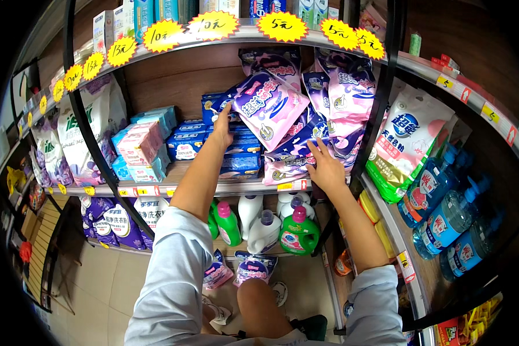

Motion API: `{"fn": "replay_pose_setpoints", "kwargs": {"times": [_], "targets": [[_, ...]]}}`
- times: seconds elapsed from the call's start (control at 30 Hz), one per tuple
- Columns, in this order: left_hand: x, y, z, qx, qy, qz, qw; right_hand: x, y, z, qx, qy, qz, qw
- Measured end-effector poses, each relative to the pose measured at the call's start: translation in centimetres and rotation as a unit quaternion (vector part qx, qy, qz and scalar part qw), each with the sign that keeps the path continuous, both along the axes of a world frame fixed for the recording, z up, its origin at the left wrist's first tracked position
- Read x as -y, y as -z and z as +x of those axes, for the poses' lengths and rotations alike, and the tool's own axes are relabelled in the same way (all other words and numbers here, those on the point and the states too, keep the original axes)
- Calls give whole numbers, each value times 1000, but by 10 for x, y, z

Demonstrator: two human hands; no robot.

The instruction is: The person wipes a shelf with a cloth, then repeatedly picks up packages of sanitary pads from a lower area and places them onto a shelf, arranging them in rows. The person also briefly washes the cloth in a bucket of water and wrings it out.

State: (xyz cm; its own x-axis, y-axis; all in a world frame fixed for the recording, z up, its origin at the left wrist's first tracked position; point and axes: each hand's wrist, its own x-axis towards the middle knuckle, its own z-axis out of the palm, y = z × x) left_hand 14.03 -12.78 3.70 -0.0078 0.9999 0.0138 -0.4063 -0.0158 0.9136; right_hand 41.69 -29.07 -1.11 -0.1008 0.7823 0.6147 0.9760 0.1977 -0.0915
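Observation:
In the head view my left hand (223, 127) grips the left corner of a pink and purple plastic package (270, 108), which is tilted above the shelf. My right hand (325, 166) rests with spread fingers on another pink and purple package (289, 162) lying at the shelf's front edge. More such packages (350, 91) are piled behind and to the right. Blue packs (242, 151) are stacked under and beside the held package. Left of them stand small pink boxes (140, 142) and light blue boxes (155, 119). My left fingertips are partly hidden by the package.
Green bottles (299, 231) and white bottles (264, 231) stand on the lower shelf. Two similar packages (253, 268) are near my knee. Black shelf uprights (382, 99) flank the bay. Detergent bags (408, 142) and blue pump bottles (443, 225) stand right; a price-tagged shelf edge (246, 32) crosses above.

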Motion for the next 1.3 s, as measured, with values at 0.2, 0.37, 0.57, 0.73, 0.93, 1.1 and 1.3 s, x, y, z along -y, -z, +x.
{"fn": "replay_pose_setpoints", "kwargs": {"times": [0.2,0.37,0.57,0.73,0.93,1.1,1.3], "targets": [[11,-7,12,63,49,8,997,0,8,-4,-46,14,20,999],[16,-14,14,62,80,50,994,2,11,-6,-48,19,34,998],[37,-13,15,105,44,80,990,11,22,-3,-9,18,84,996],[66,-19,17,198,30,104,974,19,29,4,63,49,72,994],[113,-34,10,204,55,140,967,32,34,13,124,50,67,989],[152,-42,-11,190,50,162,967,43,26,16,144,67,39,986],[198,-37,-56,161,44,175,970,50,20,11,124,70,50,989]]}}
